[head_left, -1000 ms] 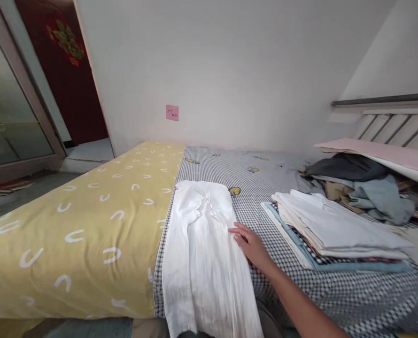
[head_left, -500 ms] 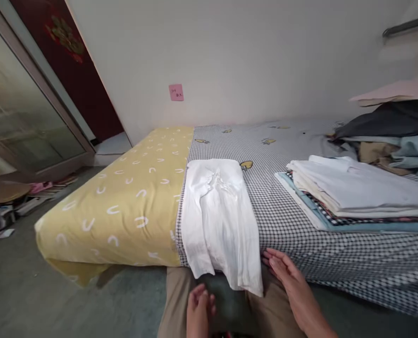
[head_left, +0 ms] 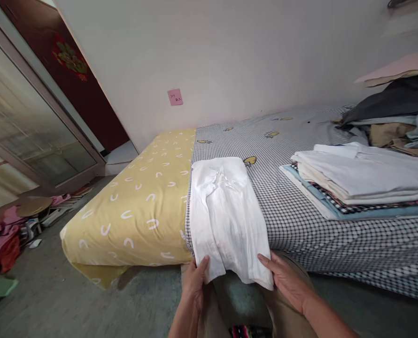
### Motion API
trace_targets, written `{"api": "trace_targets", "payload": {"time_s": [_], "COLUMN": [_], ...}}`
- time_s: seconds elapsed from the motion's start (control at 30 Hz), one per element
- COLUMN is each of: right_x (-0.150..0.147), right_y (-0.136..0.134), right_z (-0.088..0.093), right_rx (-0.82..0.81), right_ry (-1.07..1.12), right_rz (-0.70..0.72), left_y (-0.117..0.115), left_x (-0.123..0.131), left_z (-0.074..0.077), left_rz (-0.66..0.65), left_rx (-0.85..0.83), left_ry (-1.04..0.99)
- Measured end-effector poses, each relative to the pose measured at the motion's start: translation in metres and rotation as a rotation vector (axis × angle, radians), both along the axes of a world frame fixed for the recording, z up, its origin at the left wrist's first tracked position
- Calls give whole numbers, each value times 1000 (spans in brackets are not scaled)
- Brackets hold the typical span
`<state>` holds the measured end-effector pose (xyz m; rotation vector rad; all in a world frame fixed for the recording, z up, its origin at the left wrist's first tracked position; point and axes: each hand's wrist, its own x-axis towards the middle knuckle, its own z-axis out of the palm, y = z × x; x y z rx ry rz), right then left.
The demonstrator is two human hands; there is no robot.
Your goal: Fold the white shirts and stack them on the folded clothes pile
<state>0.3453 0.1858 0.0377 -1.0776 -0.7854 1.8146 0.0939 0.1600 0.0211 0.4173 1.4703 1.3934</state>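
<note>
A white shirt (head_left: pixel 226 216) lies in a long, narrow fold on the bed, its lower end hanging past the front edge. Wrinkles bunch near its far end. My left hand (head_left: pixel 196 277) pinches the lower left edge of the shirt, thumb on top and the other fingers mostly hidden beneath. At the opposite lower corner, my right hand (head_left: pixel 284 276) grips the shirt's right edge the same way. Between the hands the hem hangs over my lap.
Right of the shirt stands a stack of folded clothes (head_left: pixel 364 176). Behind it is a heap of dark and brown garments (head_left: pixel 392 105). A yellow cloth (head_left: pixel 135 211) covers the bed's left part, beside checked bedding (head_left: pixel 286 211). Clothing (head_left: pixel 6 239) lies on the floor at far left.
Both hands were apart from the shirt; they have come up to its lower sides and taken hold of the edges. The hem is drawn slightly up. The view has shifted slightly.
</note>
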Motion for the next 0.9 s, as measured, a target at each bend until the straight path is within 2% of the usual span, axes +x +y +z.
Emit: {"api": "trace_targets", "payload": {"time_s": [0.1,0.23,0.43,0.63,0.8,0.9], "right_x": [-3,-1,3,1,3,10], "right_y": [-5,-7,-13,-15,-16,-19], "right_z": [-2,-3,-5,-2,3,1], "right_rx": [1,-8,12,131,64,27], "right_ry": [-49,-104,-137,-263,-188,-113], "right_rz": [24,-45,-199,-247,-164,-233], "left_y": [-11,-23,-25,-26,-41,-53], "left_x": [-2,-3,2,7,6,4], "left_z": [10,21,27,32,38,39], "left_rz": [-30,-7,59,103,77,42], "left_rx": [-41,-47,-46,-21,7,-4], "left_ry": [-99,-172,-87,-71,-20,-41]}}
